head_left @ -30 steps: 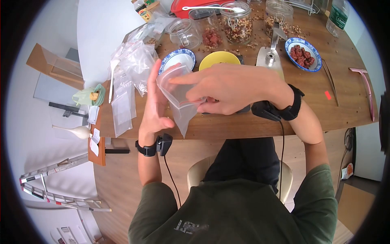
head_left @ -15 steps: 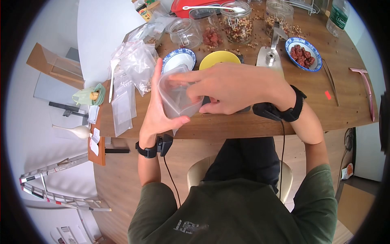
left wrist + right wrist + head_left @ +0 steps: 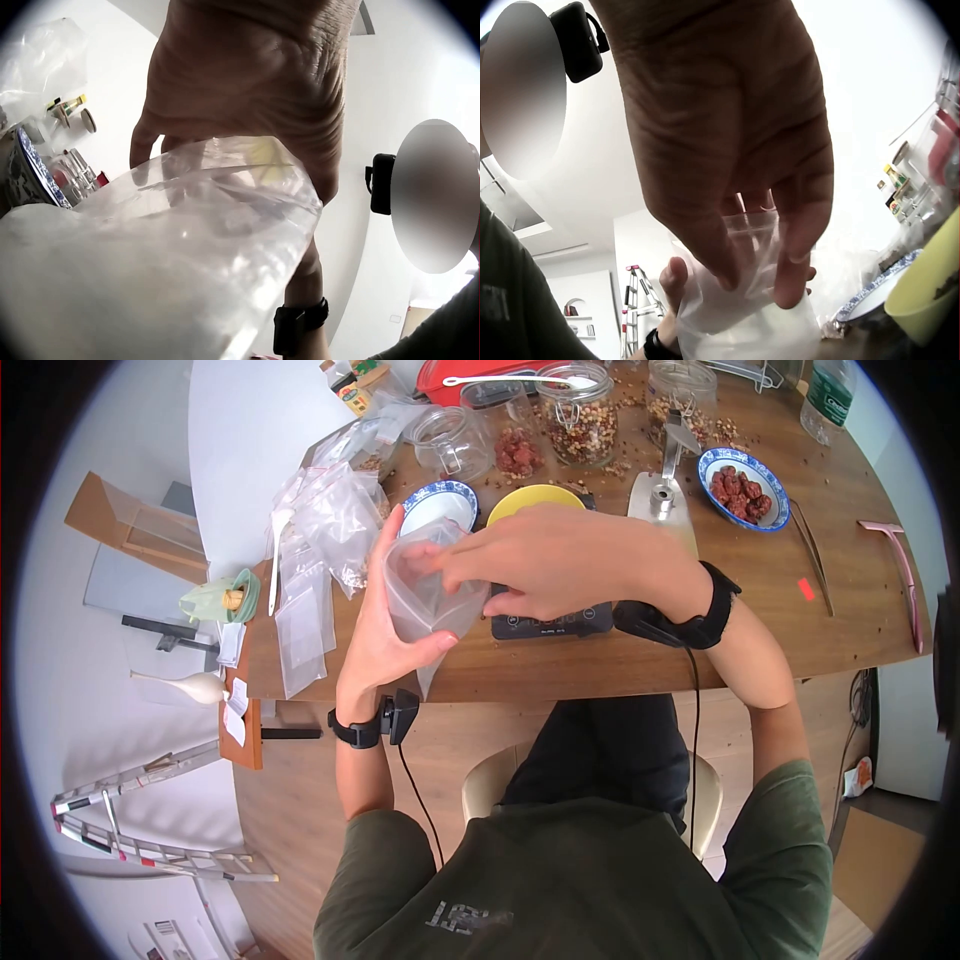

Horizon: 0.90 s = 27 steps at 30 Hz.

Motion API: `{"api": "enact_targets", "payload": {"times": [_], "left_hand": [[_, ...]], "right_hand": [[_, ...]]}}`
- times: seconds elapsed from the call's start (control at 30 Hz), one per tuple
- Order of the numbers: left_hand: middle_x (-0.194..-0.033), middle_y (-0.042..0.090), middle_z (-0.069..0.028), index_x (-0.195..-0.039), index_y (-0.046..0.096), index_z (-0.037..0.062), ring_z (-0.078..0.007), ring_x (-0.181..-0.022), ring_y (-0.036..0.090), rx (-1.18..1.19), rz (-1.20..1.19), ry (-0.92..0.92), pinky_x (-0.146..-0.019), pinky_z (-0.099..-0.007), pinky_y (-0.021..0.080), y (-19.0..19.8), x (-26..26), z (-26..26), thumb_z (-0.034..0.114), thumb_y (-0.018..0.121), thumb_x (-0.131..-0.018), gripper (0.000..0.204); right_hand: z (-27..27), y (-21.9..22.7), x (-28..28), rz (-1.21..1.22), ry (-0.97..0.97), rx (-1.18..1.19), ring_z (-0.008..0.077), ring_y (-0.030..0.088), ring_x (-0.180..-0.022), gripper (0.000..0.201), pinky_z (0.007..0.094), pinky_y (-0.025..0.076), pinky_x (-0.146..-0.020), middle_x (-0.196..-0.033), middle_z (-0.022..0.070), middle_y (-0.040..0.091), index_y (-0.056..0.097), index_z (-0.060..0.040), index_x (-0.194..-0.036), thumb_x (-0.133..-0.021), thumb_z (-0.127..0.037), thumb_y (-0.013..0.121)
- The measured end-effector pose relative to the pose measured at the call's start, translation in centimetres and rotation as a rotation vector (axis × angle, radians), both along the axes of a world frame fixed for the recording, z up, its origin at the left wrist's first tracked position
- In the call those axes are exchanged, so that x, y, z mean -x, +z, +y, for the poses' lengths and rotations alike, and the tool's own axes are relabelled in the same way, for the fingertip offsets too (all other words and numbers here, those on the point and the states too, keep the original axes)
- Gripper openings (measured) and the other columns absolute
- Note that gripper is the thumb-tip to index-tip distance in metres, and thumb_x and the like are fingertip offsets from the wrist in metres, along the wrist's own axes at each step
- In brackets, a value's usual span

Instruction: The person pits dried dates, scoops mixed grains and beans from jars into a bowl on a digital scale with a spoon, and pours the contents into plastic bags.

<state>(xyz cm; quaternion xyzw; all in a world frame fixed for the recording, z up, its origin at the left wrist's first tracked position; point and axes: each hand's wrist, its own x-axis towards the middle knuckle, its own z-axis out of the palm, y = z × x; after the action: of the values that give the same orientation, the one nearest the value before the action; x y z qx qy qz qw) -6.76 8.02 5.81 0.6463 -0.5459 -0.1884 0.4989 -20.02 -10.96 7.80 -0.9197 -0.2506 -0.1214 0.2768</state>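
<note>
My left hand (image 3: 372,640) holds a clear plastic bag (image 3: 430,602) from its left side, with the thumb across the near side and the fingers behind. My right hand (image 3: 585,565) has fingers inside the bag's wide mouth; its thumb lies by the right rim. In the right wrist view, the right hand (image 3: 727,120) reaches down into the bag (image 3: 742,322), its fingers spread apart. The bag (image 3: 172,255) fills much of the left wrist view beneath the left hand (image 3: 247,82). No contents show in it.
A yellow bowl (image 3: 535,496) and black scale (image 3: 553,626) lie beyond and under the right hand. Around them are a blue-rimmed bowl (image 3: 440,502), a bowl of dark red pieces (image 3: 762,485), jars (image 3: 580,435), flat bags (image 3: 303,630), a metal tool (image 3: 658,510) and tweezers (image 3: 812,560).
The bag's mouth has spread wider and rounder. The left thumb has closed in against the bag's near side. The right hand has shifted slightly left, showing more of the scale.
</note>
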Motion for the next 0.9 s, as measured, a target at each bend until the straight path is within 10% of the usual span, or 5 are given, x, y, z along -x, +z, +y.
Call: {"api": "enact_targets", "payload": {"times": [0.37,0.6,0.9], "left_hand": [[-0.115,0.048,-0.0144,-0.142,0.017,0.0052,-0.0257,-0.11,0.049,-0.09,-0.263,0.184,-0.095,-0.0383,0.037,0.2,-0.1,0.0,0.019,0.077,-0.057,0.105],[-0.121,0.046,-0.0171,-0.142,0.017,0.0032,-0.0291,-0.113,0.046,-0.187,-0.531,0.303,-0.098,-0.0385,0.035,-0.6,0.0,-0.7,0.018,0.078,-0.06,0.103],[-0.121,0.044,-0.0202,-0.139,0.019,0.0,-0.0342,-0.112,0.044,-0.196,-0.649,0.355,-0.096,-0.0419,0.034,-1.5,0.2,-1.3,0.021,0.078,-0.059,0.102]], "right_hand": [[-3.4,0.9,-0.1,-0.243,-0.247,0.033,0.0299,0.058,-0.086,0.019,0.0387,0.046,-0.075,-0.098,0.0092,0.059,0.057,-0.0045,-0.096,-0.079,-0.012,0.06],[-6.8,-2.3,-2.1,0.328,-0.797,0.43,0.0336,0.061,-0.086,0.034,0.0413,0.049,-0.074,-0.087,0.0186,0.064,0.061,0.0004,-0.094,-0.081,-0.031,0.059],[-9.4,-5.0,-4.3,0.371,-0.714,0.338,0.0357,0.06,-0.088,0.027,0.0436,0.049,-0.077,-0.091,0.0175,0.064,0.062,-0.0009,-0.095,-0.077,-0.012,0.046]]}}
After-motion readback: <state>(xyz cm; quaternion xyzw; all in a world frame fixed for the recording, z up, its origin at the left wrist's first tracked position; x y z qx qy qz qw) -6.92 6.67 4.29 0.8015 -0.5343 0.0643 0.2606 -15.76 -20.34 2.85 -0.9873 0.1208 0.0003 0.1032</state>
